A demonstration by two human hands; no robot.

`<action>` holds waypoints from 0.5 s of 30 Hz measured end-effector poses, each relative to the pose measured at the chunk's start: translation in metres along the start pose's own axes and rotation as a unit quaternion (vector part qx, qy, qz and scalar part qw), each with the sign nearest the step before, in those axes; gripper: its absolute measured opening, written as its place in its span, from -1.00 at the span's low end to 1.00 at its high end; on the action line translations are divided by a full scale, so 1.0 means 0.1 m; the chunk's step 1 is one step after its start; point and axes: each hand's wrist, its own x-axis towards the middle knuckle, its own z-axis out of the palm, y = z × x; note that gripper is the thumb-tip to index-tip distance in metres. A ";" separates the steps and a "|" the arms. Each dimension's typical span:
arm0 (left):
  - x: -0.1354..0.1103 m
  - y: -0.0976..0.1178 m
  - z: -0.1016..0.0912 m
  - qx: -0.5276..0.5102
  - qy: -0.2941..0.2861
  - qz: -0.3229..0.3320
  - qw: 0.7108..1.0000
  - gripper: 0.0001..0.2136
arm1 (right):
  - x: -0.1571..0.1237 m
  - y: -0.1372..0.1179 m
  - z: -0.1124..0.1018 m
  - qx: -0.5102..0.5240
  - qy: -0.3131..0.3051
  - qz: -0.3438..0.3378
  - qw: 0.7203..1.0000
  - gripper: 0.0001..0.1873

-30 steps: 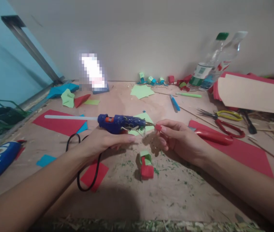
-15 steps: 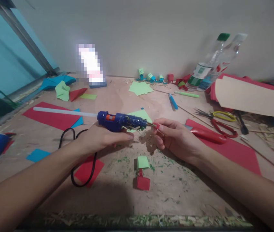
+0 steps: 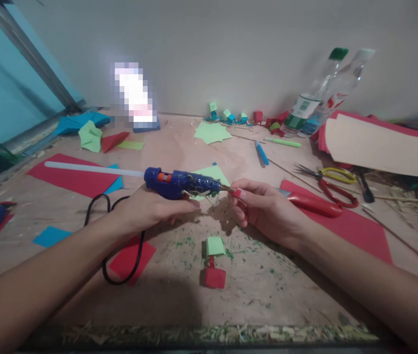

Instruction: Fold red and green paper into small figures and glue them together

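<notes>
My left hand (image 3: 157, 205) is closed around a dark blue hot glue gun (image 3: 182, 184), held sideways with its nozzle pointing right. A long white glue stick (image 3: 94, 168) sticks out of its back end. Between thumb and fingers, my right hand (image 3: 258, 199) pinches a small red paper piece (image 3: 236, 192) right at the nozzle tip. Below them on the table lies a little paper figure, made of a light green paper block (image 3: 215, 246) and a red paper block (image 3: 215, 278) joined by a narrow red strip.
Scissors (image 3: 326, 182), a red-handled knife (image 3: 315, 203) and red paper (image 3: 367, 236) lie right. Bottles (image 3: 302, 110) and stacked paper (image 3: 378, 145) stand behind them. Small paper figures (image 3: 227, 116) line the wall near a lit phone (image 3: 135, 93). A black cord (image 3: 104, 260) loops at left.
The whole view has shifted slightly, so things appear a little further left. Both hands keep their holds, with the nozzle still at the red paper piece.
</notes>
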 end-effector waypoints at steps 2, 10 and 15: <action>0.00 0.00 0.00 0.003 0.005 -0.006 1.000 -0.57 | 0.00 -0.01 0.00 0.000 -0.001 -0.002 1.000 -0.83; -0.01 0.02 0.00 0.041 0.003 -0.023 0.999 -0.58 | 0.00 0.01 0.00 0.000 -0.010 -0.006 1.000 -0.85; -0.01 0.03 0.01 0.063 0.010 -0.030 0.998 -0.58 | 0.01 0.01 0.00 0.000 -0.005 -0.009 1.000 -0.82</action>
